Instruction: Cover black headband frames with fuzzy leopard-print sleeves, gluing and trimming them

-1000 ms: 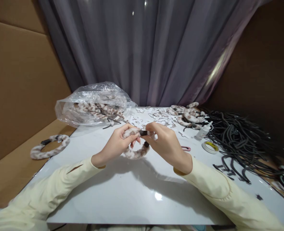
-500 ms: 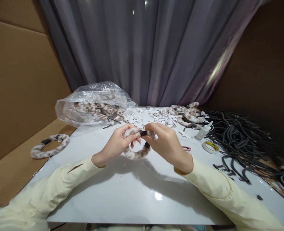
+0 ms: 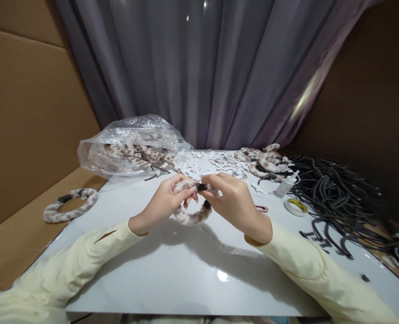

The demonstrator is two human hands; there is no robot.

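Note:
Between my hands, above the white table, is a fuzzy ring (image 3: 192, 219) in white with brown spots, with black sections at its top and right side. My left hand (image 3: 167, 195) is closed on the fur at the ring's upper left. With thumb and forefinger, my right hand (image 3: 235, 200) pinches the black band (image 3: 202, 186) at the top. Part of the ring is hidden behind the right fingers. A similar spotted fuzzy ring (image 3: 71, 213) lies at the left table edge, its black part uppermost.
A clear plastic bag (image 3: 135, 128) of spotted fuzzy pieces sits back left. Paper scraps (image 3: 216, 163) and more fuzzy rings (image 3: 269, 164) lie behind my hands. To the right are a white squeeze bottle (image 3: 285, 185), a tape roll (image 3: 296, 207), a pink-handled tool (image 3: 262, 209) and black tubes (image 3: 334, 193).
My right thumb and forefinger have shifted slightly along the black band. The left hand keeps its hold, and everything on the table is the same.

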